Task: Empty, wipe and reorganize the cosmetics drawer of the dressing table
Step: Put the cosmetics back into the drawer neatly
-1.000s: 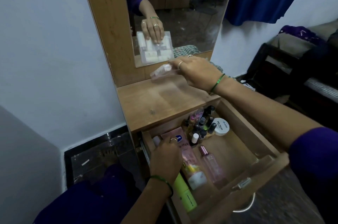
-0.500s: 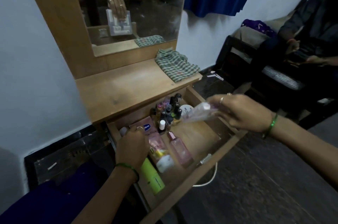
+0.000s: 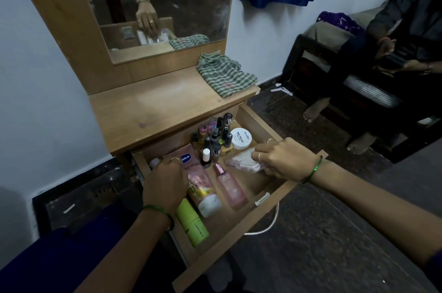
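Drawer [image 3: 270, 209] stands pulled open with cosmetics inside. Right hand [image 3: 284, 161], toward 3 o'clock in it, pinches a clear plastic packet [image 3: 241, 162] whose long axis runs toward 10 o'clock. Left hand [image 3: 165, 185], at 9 o'clock, rests curled over the pink tube [image 3: 198, 178]; whether it grips, I cannot tell. Nail polish bottles [image 3: 214, 136] cluster at 12 o'clock.

right hand [image 3: 284, 161] lowered clear packet [image 3: 244, 162] from tabletop into drawer [image 3: 275, 193]

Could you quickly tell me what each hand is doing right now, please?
Left hand: resting on the pink tube; grip cannot be told.
Right hand: closed on the clear packet.
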